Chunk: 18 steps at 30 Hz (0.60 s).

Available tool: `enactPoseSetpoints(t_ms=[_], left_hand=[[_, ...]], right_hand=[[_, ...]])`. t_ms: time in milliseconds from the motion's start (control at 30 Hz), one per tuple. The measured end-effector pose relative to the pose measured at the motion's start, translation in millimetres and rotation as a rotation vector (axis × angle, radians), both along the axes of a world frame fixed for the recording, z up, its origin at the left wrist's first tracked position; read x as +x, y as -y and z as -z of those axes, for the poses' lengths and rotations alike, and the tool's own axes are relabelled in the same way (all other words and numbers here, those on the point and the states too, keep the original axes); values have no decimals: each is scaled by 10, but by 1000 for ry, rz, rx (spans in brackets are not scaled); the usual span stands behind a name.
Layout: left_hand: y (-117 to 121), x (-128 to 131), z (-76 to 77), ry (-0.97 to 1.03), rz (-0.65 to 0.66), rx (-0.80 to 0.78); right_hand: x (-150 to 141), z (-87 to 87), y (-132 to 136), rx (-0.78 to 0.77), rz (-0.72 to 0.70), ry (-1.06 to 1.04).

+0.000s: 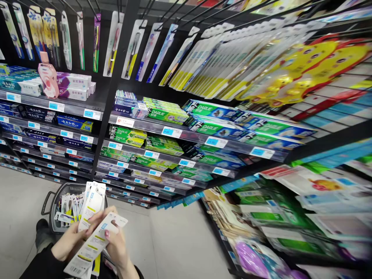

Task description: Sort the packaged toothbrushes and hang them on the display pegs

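My left hand is closed on white toothbrush packs, held upright with their printed backs showing. My right hand pinches another toothbrush pack, tilted, with its barcode end low and its hanging hole at the top right. This pack crosses in front of my left hand and hides part of its fingers. Just beyond the hands, a grey shopping basket stands on the floor, holding many packaged toothbrushes. Something yellow under the right-hand pack is mostly hidden.
Toothbrush packs hang from hooks above shelves of toothpaste boxes. A pink bottle stands on the left shelf. Another rack of packaged goods rises at the right. Grey floor lies between. A shoe shows beside the basket.
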<state>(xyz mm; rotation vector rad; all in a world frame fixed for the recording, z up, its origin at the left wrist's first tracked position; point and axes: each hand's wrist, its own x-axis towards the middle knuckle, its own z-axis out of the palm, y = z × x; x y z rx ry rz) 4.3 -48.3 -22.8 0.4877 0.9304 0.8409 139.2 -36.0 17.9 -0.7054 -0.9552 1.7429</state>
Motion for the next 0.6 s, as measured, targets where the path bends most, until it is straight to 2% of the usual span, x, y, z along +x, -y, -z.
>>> enactPoseSetpoints(t_ms=[67, 133, 200, 300, 400, 500, 600], left_hand=[[17, -20, 60, -31, -51, -23], [19, -40, 133, -67, -89, -23], [-2, -61, 194, -79, -107, 10], [-58, -108, 222, -93, -159, 52], [-99, -167, 174, -61, -200, 17], [-101, -214, 93, -20, -227, -1], [-84, -225, 24, -22, -228, 7]], right_hand=[[-65, 66, 120, -67, -151, -33], [-97, 92, 188, -74, -202, -27], [-56, 39, 151, -48, -110, -23], [145, -135, -93, -43, 79, -65], [377, -230, -390, -90, 131, 8], [476, -143, -543, -158, 180, 112], [407, 21, -528, -203, 164, 225]])
